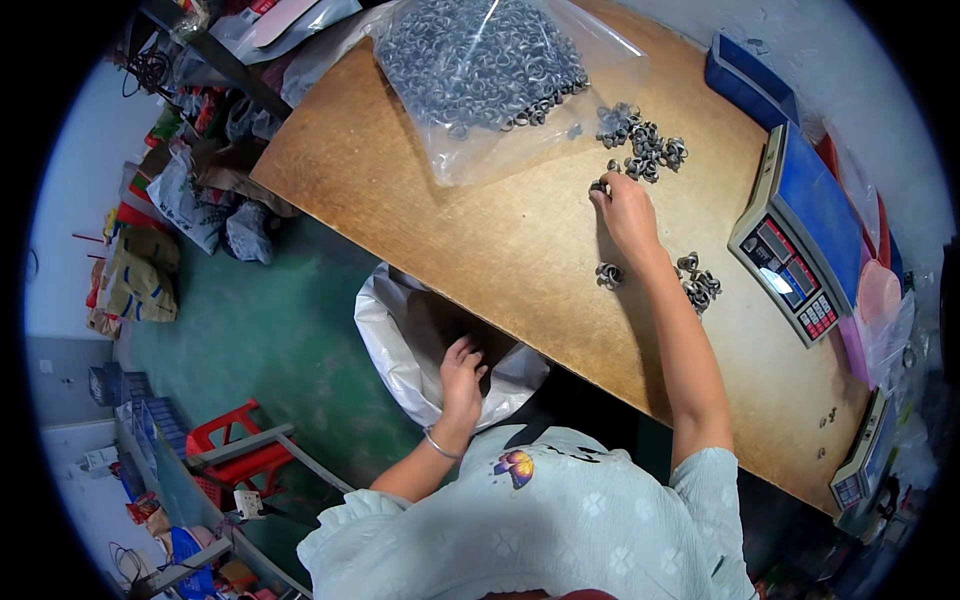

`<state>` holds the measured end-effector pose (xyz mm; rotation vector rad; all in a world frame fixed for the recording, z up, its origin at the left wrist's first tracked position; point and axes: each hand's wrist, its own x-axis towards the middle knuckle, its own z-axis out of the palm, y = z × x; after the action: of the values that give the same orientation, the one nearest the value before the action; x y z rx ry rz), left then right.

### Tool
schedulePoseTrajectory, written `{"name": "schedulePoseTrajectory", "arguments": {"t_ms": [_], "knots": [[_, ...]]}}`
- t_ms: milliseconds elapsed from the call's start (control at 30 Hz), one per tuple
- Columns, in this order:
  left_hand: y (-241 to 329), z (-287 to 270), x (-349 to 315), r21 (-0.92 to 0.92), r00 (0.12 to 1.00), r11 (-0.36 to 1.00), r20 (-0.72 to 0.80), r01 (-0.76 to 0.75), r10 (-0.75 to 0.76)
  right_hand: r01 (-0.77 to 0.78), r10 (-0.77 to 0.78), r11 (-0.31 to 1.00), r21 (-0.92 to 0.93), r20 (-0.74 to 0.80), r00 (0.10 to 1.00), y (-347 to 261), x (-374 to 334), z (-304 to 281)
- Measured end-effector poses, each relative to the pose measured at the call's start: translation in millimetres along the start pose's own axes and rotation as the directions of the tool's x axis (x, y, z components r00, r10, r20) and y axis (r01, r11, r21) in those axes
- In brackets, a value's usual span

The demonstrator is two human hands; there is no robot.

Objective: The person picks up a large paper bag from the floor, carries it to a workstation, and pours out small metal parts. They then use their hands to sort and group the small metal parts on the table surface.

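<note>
My right hand (628, 212) reaches over the wooden table with thumb and fingers pinched on a small dark metal ring (598, 187). Just beyond it lies a loose pile of similar metal rings (648, 147). Two smaller clusters sit nearer, one ring cluster (609, 275) left of my forearm and another ring group (703, 288) right of it. My left hand (462, 378), a bangle on its wrist, hangs over the mouth of a white sack (385, 335) below the table edge. Its fingers are loosely bent and apart; nothing clear shows in them.
A clear plastic bag (480, 70) full of metal rings lies on the far part of the table (440, 225). To the right stand a digital scale (800, 240) and a blue bin (750, 80). A second scale (862, 455) is near the right corner. A red chair (240, 445) stands at left.
</note>
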<state>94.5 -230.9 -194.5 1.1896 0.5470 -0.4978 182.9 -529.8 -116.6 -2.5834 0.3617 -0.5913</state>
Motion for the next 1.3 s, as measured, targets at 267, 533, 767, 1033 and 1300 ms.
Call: {"name": "schedulePoseTrajectory", "arguments": {"t_ms": [267,533,767,1033,1300], "knots": [[63.4,64.4,-53.5,-0.179,0.832,0.971,0.554,0.158,-0.033,-0.016,-0.129,0.868,0.496,0.257,0.958,-69.6,-59.5,-40.5],[55.6,43.0,-35.3,-0.169,0.774,0.947,0.624,0.273,-0.111,0.028,-0.134,0.870,0.492,0.182,0.974,-36.6,-25.1,-41.1],[-8.2,-32.5,21.6,-0.105,0.923,0.945,0.272,0.309,-0.271,0.066,-0.089,0.970,-0.236,-0.088,0.992,38.5,17.0,-10.5],[-18.2,-25.3,28.3,-0.055,0.979,0.996,-0.187,0.068,-0.077,0.220,-0.223,0.973,0.065,0.052,0.973,13.8,-31.1,-27.1],[49.8,48.8,-21.1,0.393,0.541,0.424,0.257,-0.816,0.801,0.116,-0.128,0.985,0.131,0.086,0.988,29.4,-43.4,-67.7]]}}
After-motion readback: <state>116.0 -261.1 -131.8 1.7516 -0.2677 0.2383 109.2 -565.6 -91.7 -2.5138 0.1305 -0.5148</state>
